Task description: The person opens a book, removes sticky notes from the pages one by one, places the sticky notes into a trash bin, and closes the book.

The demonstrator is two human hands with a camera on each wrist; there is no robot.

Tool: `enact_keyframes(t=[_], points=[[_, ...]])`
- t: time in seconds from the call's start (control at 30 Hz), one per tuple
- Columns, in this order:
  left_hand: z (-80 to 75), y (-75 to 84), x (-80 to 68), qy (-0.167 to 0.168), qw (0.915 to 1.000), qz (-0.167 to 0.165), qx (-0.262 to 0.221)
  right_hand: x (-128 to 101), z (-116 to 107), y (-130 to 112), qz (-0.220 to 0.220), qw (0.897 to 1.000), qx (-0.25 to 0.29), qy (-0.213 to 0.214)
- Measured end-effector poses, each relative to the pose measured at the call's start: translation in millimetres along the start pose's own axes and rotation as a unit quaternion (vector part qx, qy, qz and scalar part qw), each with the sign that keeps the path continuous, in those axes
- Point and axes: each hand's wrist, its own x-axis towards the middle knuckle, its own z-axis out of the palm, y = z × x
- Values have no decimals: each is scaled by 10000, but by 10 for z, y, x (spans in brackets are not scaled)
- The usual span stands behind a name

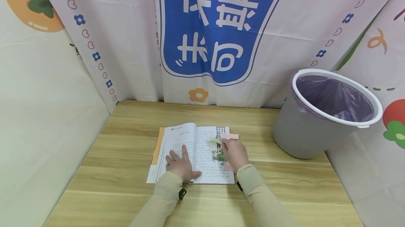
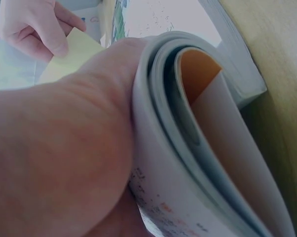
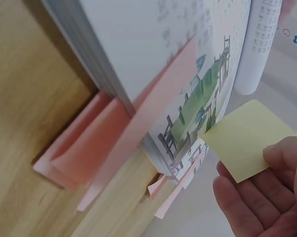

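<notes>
An open book [image 1: 193, 155] lies flat on the wooden counter [image 1: 126, 191], and everything else sits in relation to it. The left hand [image 1: 181, 165] rests on the book's left page with fingers spread and straight, its grip released; the palm presses down, seemingly to keep the curling pages [image 2: 188, 143] from springing shut, and the left wrist view shows them bowing up beside the hand. The right hand [image 1: 235, 153] hovers over the book's right page, near the illustration, its grip pinching a yellow sticky note [image 3: 247, 140] between thumb and fingertips. The note hangs just above the page with one corner near the printed picture, so it appears held ready against the paper rather than stuck down. Pink sticky notes [image 3: 96, 145] poke out from the book's right edge, tucked between the pages like markers, and one pink tab [image 1: 230, 136] juts past its top right corner. A grey bin [image 1: 319, 114] with a purple liner stands well to the right of the book.
</notes>
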Motion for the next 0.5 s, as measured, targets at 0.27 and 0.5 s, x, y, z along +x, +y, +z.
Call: enact_keyframes(t=[0.27, 0.5], points=[[17, -4, 10, 21, 10000, 31, 12, 15, -92, 90, 97, 9996, 126, 248], [-5, -4, -1, 34, 10000, 64, -19, 22, -340, 106, 248, 9975, 296, 584]])
